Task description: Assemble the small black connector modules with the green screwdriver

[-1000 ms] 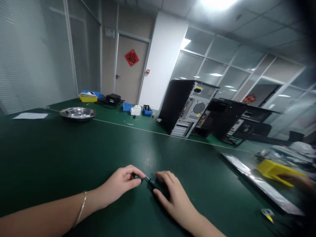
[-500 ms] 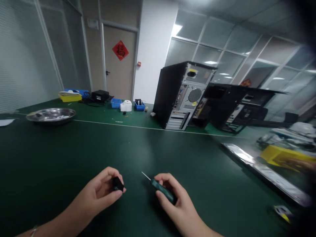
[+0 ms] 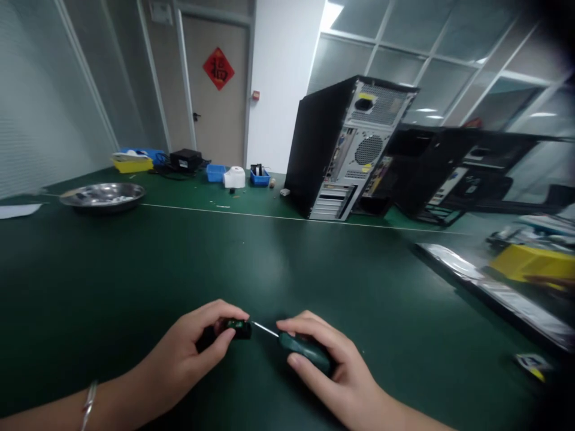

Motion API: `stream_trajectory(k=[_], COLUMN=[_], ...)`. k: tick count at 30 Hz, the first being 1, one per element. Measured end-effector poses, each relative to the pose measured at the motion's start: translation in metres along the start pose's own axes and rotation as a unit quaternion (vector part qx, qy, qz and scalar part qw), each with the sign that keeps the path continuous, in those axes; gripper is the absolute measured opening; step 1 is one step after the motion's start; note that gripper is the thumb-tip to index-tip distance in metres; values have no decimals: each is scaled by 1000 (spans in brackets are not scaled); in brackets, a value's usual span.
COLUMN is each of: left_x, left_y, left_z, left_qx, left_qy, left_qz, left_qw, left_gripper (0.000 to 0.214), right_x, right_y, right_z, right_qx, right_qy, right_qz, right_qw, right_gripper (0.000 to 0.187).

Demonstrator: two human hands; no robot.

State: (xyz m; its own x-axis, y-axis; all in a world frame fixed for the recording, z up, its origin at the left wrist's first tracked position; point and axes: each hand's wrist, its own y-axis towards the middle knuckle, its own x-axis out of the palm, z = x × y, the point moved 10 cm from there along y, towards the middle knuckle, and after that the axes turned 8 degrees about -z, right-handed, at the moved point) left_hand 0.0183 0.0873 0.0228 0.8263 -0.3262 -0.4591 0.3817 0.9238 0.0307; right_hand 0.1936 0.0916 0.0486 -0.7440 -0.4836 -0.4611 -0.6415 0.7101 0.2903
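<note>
My left hand (image 3: 191, 347) pinches a small black block-like part (image 3: 242, 330) with a bit of green on its upper side, between thumb and fingers. What exactly this part is I cannot tell. My right hand (image 3: 332, 359) is wrapped around a screwdriver (image 3: 305, 351) with a dark green handle. Its thin metal shaft points left, and the tip lies right beside the black part; whether they touch is unclear. Both hands are low over the green tabletop (image 3: 269, 269).
Computer towers (image 3: 323, 143) stand at the back right. A long silvery-black panel (image 3: 485, 281) lies at right, with a yellow bin (image 3: 534, 262) beyond and a tape-measure-like item (image 3: 533, 364) nearer. A metal dish (image 3: 105, 200) sits back left. Small blue trays (image 3: 216, 173) line the far side.
My left hand has moved right and turned the black part, showing green on it. The screwdriver tip and the part are now much closer together. The view has shifted slightly.
</note>
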Motion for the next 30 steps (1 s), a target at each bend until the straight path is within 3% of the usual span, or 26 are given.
stream_trajectory(k=[7, 16, 30], left_x=[-2, -2, -3], left_y=[2, 1, 5], left_z=[12, 20, -3], left_qx=[57, 92, 4], left_qy=[21, -2, -118], left_qz=[-9, -18, 2], left_qw=[998, 996, 993], left_gripper=[25, 27, 18], right_x=[3, 5, 7], right_y=[5, 7, 6], right_z=[-4, -7, -6], right_qx=[-11, -50, -43], right_qy=[-11, -11, -7], right_qz=[-11, -13, -27], right_qw=[1000, 999, 999], right_gripper=[26, 38, 38])
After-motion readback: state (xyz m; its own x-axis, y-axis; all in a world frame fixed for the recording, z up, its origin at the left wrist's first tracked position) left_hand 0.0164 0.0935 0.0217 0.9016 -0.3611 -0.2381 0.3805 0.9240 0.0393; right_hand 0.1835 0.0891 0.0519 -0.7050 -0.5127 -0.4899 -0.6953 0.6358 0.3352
